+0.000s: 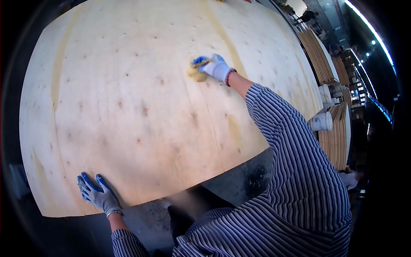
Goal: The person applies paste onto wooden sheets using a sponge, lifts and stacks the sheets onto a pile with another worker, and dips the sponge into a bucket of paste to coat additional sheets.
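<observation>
A large pale plywood sheet (98, 137) fills most of the view, with dark knots, thin seams and yellowish filler streaks on its face. My right hand (215, 67), in a white and blue work glove, is closed around a yellowish, putty-coloured tool (197, 73). Motion blurs this tool, and its exact kind does not show; it is against the upper middle of the sheet. My left hand (99, 193), gloved in grey with blue fingers, lies flat with fingers spread on the sheet's near left edge.
Stacks of boards (314, 55) and more boards (335, 137) stand to the right, with a white bucket (321, 122) between them. A person (308, 16) is at the far upper right. The grey floor (244, 182) shows below the sheet's near edge.
</observation>
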The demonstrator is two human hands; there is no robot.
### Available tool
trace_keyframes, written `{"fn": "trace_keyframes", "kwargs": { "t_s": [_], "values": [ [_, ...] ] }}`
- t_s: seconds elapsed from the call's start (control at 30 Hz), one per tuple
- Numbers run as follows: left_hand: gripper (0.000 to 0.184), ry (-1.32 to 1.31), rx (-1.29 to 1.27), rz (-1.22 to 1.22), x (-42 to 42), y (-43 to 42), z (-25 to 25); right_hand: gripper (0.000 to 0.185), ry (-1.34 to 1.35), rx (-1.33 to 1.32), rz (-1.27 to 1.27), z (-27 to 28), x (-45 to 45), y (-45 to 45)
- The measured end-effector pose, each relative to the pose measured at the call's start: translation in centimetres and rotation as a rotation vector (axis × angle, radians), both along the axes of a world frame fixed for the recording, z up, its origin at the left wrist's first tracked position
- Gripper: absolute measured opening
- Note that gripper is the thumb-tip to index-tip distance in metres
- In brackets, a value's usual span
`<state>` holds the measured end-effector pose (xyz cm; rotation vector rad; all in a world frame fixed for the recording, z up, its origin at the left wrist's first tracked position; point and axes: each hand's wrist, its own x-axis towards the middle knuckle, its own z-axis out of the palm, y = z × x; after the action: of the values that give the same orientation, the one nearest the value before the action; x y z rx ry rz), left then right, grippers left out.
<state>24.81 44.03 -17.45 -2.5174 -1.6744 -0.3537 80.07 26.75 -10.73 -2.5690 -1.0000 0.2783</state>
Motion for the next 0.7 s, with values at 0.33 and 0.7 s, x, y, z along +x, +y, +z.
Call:
{"fn": "trace_keyframes", "kwargs": {
  "t_s": [0.33,0.7],
  "values": [
    [0.061,0.066,-0.006,0.071,-0.2,0.0,-0.6,0.021,-0.046,0.082,0.427,1.2,-20.2,-18.3],
    [0.062,0.057,-0.008,0.061,-0.5,0.3,-1.6,0.034,-0.120,0.177,0.099,3.1,-32.3,-22.3]
  ]
}}
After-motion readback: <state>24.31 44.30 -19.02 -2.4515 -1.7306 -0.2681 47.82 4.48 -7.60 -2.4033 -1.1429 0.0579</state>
